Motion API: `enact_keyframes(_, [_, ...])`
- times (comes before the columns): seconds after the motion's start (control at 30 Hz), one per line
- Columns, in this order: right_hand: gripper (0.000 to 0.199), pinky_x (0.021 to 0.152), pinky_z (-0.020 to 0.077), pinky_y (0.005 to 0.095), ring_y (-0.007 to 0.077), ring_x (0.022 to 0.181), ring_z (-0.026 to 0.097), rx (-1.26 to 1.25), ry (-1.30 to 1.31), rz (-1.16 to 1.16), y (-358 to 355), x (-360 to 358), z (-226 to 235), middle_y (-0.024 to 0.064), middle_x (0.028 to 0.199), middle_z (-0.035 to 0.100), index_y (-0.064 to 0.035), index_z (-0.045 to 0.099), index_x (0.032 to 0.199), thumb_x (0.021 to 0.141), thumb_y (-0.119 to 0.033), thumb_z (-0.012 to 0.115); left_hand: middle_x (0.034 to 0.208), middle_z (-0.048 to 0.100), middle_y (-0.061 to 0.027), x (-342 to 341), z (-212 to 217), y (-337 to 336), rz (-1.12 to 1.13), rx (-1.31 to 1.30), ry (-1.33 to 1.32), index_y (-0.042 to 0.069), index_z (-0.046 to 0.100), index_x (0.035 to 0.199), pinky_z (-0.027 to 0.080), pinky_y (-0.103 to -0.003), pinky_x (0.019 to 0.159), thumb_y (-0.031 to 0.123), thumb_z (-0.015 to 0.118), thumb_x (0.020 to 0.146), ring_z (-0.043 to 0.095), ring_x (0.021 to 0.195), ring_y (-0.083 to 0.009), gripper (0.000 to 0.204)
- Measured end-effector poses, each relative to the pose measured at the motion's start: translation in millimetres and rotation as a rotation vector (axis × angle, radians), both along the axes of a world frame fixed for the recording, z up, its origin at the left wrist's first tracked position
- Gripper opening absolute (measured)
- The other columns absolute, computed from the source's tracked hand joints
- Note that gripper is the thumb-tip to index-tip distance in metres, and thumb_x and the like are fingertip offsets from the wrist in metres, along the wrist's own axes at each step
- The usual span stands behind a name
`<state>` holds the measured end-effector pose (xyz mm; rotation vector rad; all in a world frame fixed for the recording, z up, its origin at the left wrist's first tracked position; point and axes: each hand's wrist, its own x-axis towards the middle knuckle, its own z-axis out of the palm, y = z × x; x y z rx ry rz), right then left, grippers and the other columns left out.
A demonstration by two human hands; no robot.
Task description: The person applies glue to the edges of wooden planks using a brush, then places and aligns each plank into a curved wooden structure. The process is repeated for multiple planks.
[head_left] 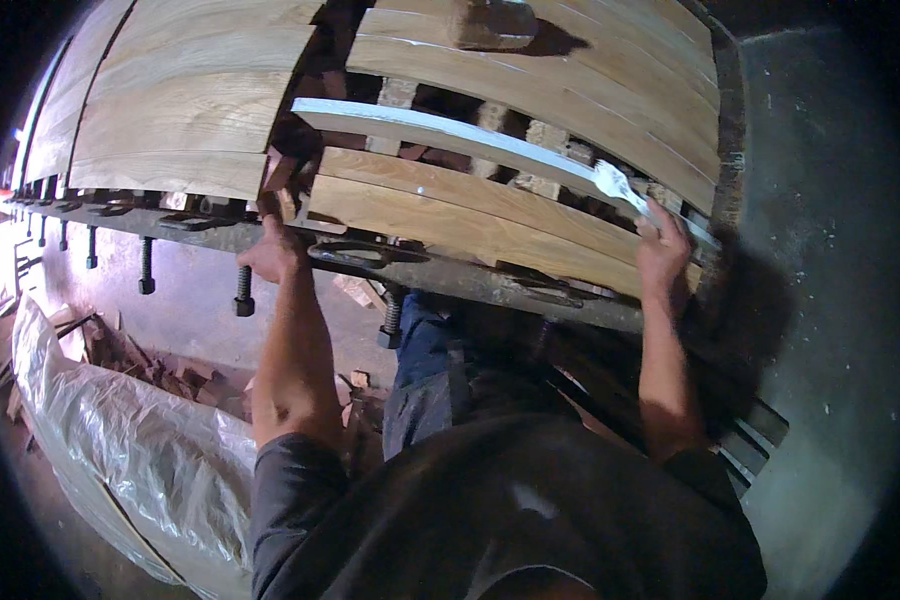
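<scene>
My right hand (664, 255) is closed around the handle of a white fork-shaped spreader (620, 187). Its toothed end meets the right part of a narrow wooden strip (440, 128) whose upper face is coated white. That strip lies across the slatted rack, apart from the two boards (450, 205) nearer to me. On the metal rail (440, 275) at the rack's near edge rests my left hand (274, 252), thumb out to the left and a finger stretched forward. Nothing shows in it, though some of its fingers are hidden.
A block (490, 24) sits on the joined boards (610, 75) at the back. More panels (180, 100) lie on the left. Threaded bolts (243, 290) hang below the rail. Plastic sheeting (160, 450) and wood scraps (195, 375) lie at lower left.
</scene>
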<state>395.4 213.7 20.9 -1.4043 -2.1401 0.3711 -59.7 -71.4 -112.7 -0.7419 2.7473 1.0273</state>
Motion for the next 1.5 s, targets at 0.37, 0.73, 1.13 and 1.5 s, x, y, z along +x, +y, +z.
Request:
enact_keyframes(0.37, [0.031, 0.087, 0.0489, 0.0322, 0.0242, 0.095, 0.066, -0.13, 0.36, 0.302, -42, -259, -28, 0.0146, 0.101, 0.07, -0.0029, 0.071, 0.106, 0.075, 0.003, 0.068, 0.099, 0.062, -0.0359, 3, 28, 14, 0.048, -0.029, -0.009, -0.008, 0.033, 0.121, 0.048, -0.052, 0.084, 0.044, 0.07, 0.073, 0.061, 0.092, -0.0513, 0.08])
enact_keyframes(0.73, [0.027, 0.08, 0.0522, 0.0356, 0.029, 0.089, 0.067, -0.16, 0.54, 0.475, -82, -433, -40, 0.0152, 0.095, 0.069, -0.0026, 0.07, 0.1, 0.075, 0.006, 0.065, 0.1, 0.062, -0.0345, 4, 18, 15, 0.051, -0.015, -0.005, -0.009, 0.033, 0.123, 0.046, -0.052, 0.087, 0.041, 0.072, 0.074, 0.061, 0.095, -0.0495, 0.08])
enact_keyframes(1.13, [0.027, 0.086, 0.049, 0.0265, 0.0144, 0.096, 0.064, -0.267, 0.351, -0.048, -21, -147, -32, 0.0095, 0.107, 0.071, -0.0041, 0.07, 0.111, 0.083, -0.003, 0.067, 0.089, 0.063, -0.0253, 18, 28, 22, 0.063, 0.082, 0.03, -0.009, 0.044, 0.104, 0.054, -0.046, 0.067, 0.033, 0.075, 0.074, 0.065, 0.078, -0.0367, 0.06])
enact_keyframes(1.5, [0.028, 0.075, 0.0528, 0.032, 0.0173, 0.081, 0.066, -0.068, 0.589, -0.385, 17, 60, -26, 0.0088, 0.099, 0.072, -0.0067, 0.071, 0.107, 0.082, 0.002, 0.061, 0.096, 0.062, -0.0194, 31, 27, -8, -0.457, 0.309, 0.309, -0.014, 0.056, 0.111, 0.047, -0.045, 0.082, 0.023, 0.067, 0.083, 0.057, 0.081, -0.0291, 0.047])
